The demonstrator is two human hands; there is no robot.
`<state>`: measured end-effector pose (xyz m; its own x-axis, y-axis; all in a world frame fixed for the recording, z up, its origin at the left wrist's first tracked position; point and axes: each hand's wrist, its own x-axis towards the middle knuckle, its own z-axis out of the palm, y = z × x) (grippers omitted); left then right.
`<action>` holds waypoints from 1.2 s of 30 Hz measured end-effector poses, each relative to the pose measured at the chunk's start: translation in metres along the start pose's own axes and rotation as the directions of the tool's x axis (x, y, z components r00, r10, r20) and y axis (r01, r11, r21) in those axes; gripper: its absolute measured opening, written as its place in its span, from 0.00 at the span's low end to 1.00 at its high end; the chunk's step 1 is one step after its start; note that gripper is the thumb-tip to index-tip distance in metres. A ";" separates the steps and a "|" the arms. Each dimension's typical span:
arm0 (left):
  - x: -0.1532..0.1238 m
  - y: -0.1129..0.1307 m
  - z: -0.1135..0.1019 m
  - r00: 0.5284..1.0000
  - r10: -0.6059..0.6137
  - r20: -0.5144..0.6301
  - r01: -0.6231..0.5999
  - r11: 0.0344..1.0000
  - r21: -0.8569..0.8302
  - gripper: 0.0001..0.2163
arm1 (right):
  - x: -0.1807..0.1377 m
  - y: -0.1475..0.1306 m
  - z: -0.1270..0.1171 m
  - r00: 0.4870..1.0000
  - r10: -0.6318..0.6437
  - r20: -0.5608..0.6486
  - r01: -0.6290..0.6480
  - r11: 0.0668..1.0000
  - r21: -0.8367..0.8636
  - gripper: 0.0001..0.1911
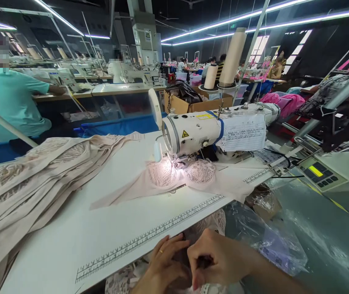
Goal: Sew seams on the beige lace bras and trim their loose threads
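My left hand (pixel 168 263), with a ring on one finger, is at the table's front edge. Its fingers are apart and slightly bent, reaching toward my other hand. Close beside it, my right hand (pixel 219 255) is closed in a pinch; what it grips, if anything, is hidden. Pale lace fabric (pixel 209 289) shows below both hands, off the table. On the table, a beige bra piece with two lace cups (pixel 200 171) lies under the lit needle area of a white sewing machine (pixel 189 130).
A heap of beige lace pieces (pixel 61 163) covers the table's left side. Printed ruler marks (pixel 150 237) run along the front edge. A control box (pixel 321 171) and plastic bag (pixel 278 245) are at right. Thread cones (pixel 232 57) stand behind; a co-worker (pixel 5 98) sits at left.
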<state>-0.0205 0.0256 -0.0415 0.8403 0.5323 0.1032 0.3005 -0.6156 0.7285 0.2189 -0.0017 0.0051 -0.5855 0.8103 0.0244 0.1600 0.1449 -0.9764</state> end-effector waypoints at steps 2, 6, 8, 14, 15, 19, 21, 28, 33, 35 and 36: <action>0.009 -0.002 -0.006 0.997 0.002 0.083 0.004 0.997 -0.072 0.13 | 0.001 -0.004 0.001 1.000 0.001 -0.005 -0.001 1.000 0.004 0.24; 0.015 -0.002 -0.014 0.981 -0.083 0.175 0.130 0.952 -0.278 0.08 | 0.001 -0.007 0.000 1.000 0.001 0.021 -0.001 1.000 -0.007 0.25; 0.014 0.000 -0.015 0.967 -0.081 0.240 0.172 0.906 -0.386 0.08 | 0.001 -0.006 -0.003 1.000 0.001 0.021 0.000 1.000 -0.025 0.27; 0.005 0.000 -0.030 0.972 -0.175 0.157 0.234 0.784 -0.575 0.13 | 0.000 0.011 -0.015 0.969 0.240 0.057 -0.238 0.970 -0.036 0.27; 0.003 0.000 -0.032 0.968 -0.201 0.149 0.250 0.766 -0.592 0.14 | 0.001 0.015 -0.015 0.951 0.295 0.089 -0.292 0.955 -0.043 0.26; -0.001 -0.003 -0.028 0.937 -0.319 0.139 0.323 0.648 -0.690 0.20 | 0.002 0.029 -0.012 0.930 0.357 0.087 -0.357 0.934 -0.022 0.26; 0.000 -0.004 -0.025 0.938 -0.299 0.175 0.325 0.582 -0.746 0.23 | 0.003 0.033 -0.011 0.956 0.287 0.058 -0.288 0.957 0.023 0.28; 0.002 -0.012 -0.024 0.911 -0.169 0.375 0.411 0.412 -0.813 0.20 | 0.005 0.038 -0.017 0.945 0.271 0.182 -0.289 0.954 0.076 0.29; -0.001 -0.017 -0.020 0.878 -0.156 0.453 0.476 0.392 -0.787 0.19 | 0.005 0.042 -0.019 0.914 0.334 0.230 -0.359 0.930 0.076 0.27; -0.001 -0.017 -0.020 0.880 -0.176 0.441 0.474 0.381 -0.794 0.20 | 0.003 0.045 -0.019 0.924 0.328 0.199 -0.349 0.934 0.080 0.27; -0.001 -0.017 -0.020 0.879 -0.180 0.442 0.476 0.377 -0.795 0.20 | 0.003 0.046 -0.019 0.927 0.323 0.191 -0.343 0.936 0.084 0.27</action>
<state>-0.0350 0.0472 -0.0401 0.8840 0.3218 -0.3391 0.1546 0.4832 0.8617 0.2395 0.0178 -0.0362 -0.6427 0.6896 -0.3336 0.2839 -0.1901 -0.9398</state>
